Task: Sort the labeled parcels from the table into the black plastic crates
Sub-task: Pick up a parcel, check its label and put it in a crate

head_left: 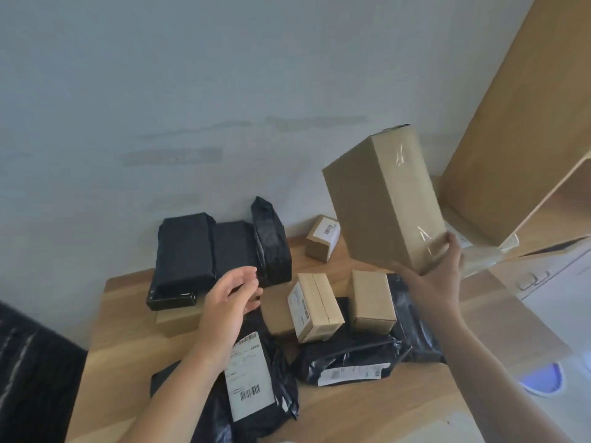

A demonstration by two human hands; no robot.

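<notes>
My right hand (430, 282) grips the lower end of a tall taped cardboard box (380, 199), held up tilted above the wooden table (121, 356). My left hand (228, 302) hovers over the table's middle with relaxed fingers and holds nothing. Below it lies a black poly bag with a white barcode label (252, 375). Two small cardboard boxes (315, 306) (371, 300) stand in the middle, and another black labeled bag (348, 362) lies in front of them. A dark crate edge (35, 372) shows at the lower left.
Black wrapped parcels (204, 251) stand at the table's back by the wall, with a small labeled carton (323, 238) to their right. A large upright cardboard sheet (511, 123) and a white object (556, 282) fill the right side.
</notes>
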